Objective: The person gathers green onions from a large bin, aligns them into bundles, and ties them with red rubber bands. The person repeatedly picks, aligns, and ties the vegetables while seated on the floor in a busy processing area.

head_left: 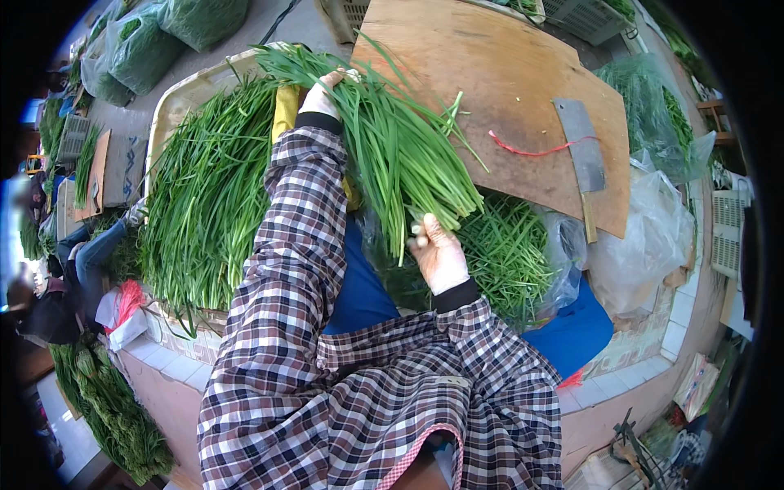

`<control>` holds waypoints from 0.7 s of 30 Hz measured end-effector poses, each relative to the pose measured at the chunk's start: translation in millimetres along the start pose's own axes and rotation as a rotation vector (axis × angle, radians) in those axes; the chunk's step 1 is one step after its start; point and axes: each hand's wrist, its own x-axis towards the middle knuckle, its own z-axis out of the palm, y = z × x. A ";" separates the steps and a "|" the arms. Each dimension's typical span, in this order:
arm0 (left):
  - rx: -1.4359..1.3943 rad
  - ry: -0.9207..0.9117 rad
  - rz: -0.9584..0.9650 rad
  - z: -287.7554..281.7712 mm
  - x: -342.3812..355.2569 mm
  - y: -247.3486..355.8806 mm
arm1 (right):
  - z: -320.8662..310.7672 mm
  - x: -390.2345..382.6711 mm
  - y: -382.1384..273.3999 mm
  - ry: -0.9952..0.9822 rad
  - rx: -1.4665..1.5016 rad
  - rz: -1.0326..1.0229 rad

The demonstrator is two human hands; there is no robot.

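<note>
A bundle of long green stalks (pixel 404 151) hangs between the person's two hands, its leafy tips over the upper right corner of the pale tub (pixel 175 91) and its paler stem ends beyond the lower left edge of the wooden board (pixel 457 65). The left hand (pixel 323 96) is clamped round the leafy part. The right hand (pixel 442 255) is at the stem ends, thumb up and fingers curled; I cannot tell whether it grips any stalks.

A few loose stalks lie by the board's left edge. Near the board's right edge lies a cleaver (pixel 578 135), its wooden handle reaching past the lower edge, with a red string (pixel 523 152) running leftward from the blade across the surface.

Below that lower edge, short cut greens (pixel 508 253) are piled in clear plastic. A whitish plastic bag (pixel 641 245) stands just beside the board's lower right corner.

The tub is filled with more long greens (pixel 208 192), some drooping past its lower edge. A yellow piece of material (pixel 285 113) shows at its right side, behind the left wrist. Farther out are stuffed green bags (pixel 143 53) at upper left and tied bunches (pixel 106 408) at lower left.
</note>
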 end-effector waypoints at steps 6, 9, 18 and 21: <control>0.006 0.054 -0.041 4.0 1.3 0.9 | 14.8 -1.9 -3.2 0.052 0.058 -0.003; 0.002 0.037 -0.050 5.3 1.5 1.4 | 2.9 2.8 -1.2 -0.078 0.077 -0.035; 0.070 0.062 -0.027 7.0 -15.0 8.6 | -75.4 -80.3 -106.1 0.199 -2.124 0.052; 0.000 0.049 -0.040 11.0 -21.7 7.6 | -11.9 -69.8 -102.0 0.184 -1.657 -0.546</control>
